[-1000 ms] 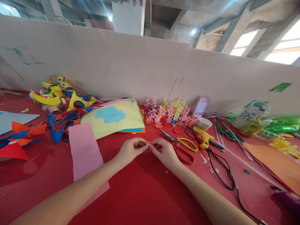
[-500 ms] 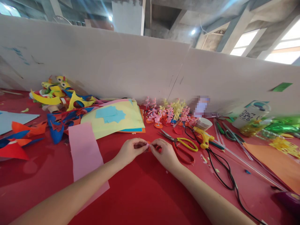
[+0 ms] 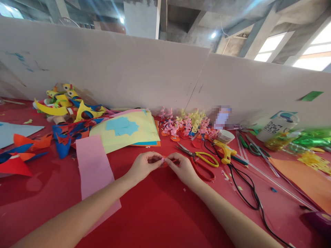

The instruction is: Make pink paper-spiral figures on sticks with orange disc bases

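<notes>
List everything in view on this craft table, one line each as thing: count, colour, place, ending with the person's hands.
table: one, red, under everything.
partition: one, white, behind the table.
pink strip: one, pink, front left.
paper stack: one, yellow on top, centre back.
paper curls: many, pink and yellow, by the partition.
scissors: one pair, yellow handles, centre right.
glue gun: one, yellow, right of the scissors.
cord: one, black, front right.
bottle: one, white, far right.
orange sheet: one, orange, right edge.
scraps: many, blue, orange, red, left.
small paper piece: one, pinkish, centre.
left hand: bare, grip on the small paper piece.
right hand: bare, grip on it too.
</notes>
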Demonstrator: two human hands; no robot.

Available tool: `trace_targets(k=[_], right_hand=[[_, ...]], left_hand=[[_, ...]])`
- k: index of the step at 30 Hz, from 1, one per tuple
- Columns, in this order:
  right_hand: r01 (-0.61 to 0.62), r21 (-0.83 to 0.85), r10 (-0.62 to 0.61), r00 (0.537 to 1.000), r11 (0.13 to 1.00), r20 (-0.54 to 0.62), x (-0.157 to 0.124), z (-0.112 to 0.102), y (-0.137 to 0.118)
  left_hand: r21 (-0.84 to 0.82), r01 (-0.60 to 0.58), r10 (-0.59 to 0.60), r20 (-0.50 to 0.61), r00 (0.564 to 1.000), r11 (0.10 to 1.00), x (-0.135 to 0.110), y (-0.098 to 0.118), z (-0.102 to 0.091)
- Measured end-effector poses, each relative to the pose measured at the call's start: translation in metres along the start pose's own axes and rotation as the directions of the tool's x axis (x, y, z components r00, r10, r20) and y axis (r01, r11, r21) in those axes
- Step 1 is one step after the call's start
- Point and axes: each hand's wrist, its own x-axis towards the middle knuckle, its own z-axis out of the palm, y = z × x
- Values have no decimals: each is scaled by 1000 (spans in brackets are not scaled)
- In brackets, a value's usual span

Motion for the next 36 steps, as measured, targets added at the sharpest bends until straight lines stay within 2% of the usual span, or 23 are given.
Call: trace_targets(k=[8, 23, 31, 36], right_hand=[[-25, 69, 24, 1000, 997, 14, 0, 0, -2], [-71, 153, 69, 998, 986, 15, 1, 1, 1], [-84, 120, 85, 996, 989, -4, 1, 1, -1], [-79, 122, 82, 996, 989, -19, 1, 2, 1]], left_hand=[[41, 3, -3, -16, 1000, 999, 0, 6, 0], [75, -34, 35, -21, 999, 997, 0, 4, 0], [61, -43, 43, -4, 999, 997, -1, 5, 0], [-26, 9, -9, -2, 1000, 1000, 0, 5, 2]])
